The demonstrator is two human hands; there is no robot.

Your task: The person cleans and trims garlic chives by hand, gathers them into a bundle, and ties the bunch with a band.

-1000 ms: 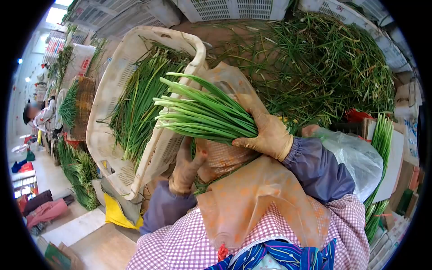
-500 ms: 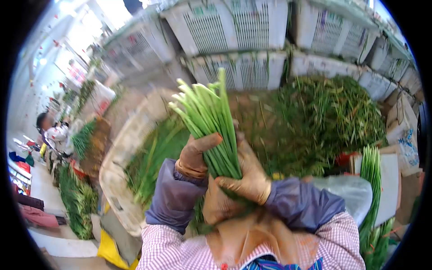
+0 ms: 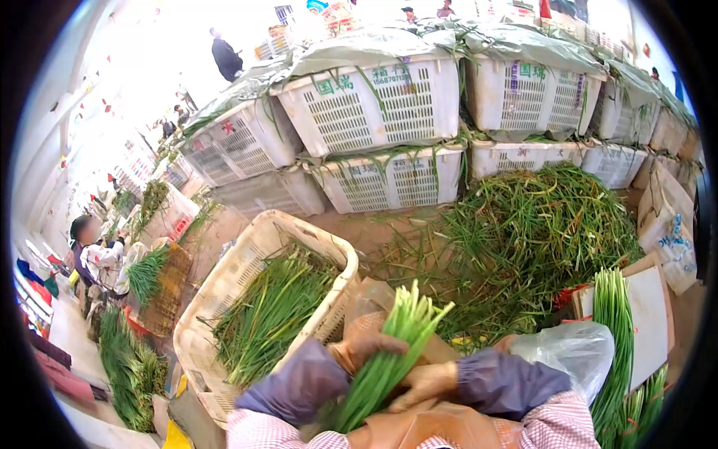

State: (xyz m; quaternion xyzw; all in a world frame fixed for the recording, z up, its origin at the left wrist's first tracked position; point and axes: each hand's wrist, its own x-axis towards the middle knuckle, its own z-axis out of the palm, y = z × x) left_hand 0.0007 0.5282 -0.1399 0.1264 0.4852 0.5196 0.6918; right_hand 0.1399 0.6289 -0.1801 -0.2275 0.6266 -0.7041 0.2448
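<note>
this looks to be a hall where vegetables are sorted and packed. the best landmark is the cream plastic basket (image 3: 196,325), which is filled with long green chives (image 3: 273,310). beyond this basket stand white slatted crates (image 3: 381,105), stacked in two levels, with printed characters on their sides and plastic sheeting (image 3: 381,46) over the top. to the right of the basket, a big heap of loose green leaves (image 3: 553,224) lies on the dirty brown floor (image 3: 389,228). to the left of it, another worker (image 3: 97,258) is beside more greens (image 3: 148,275). far beyond it, a standing person (image 3: 224,56) is visible in the bright, large interior.
</note>
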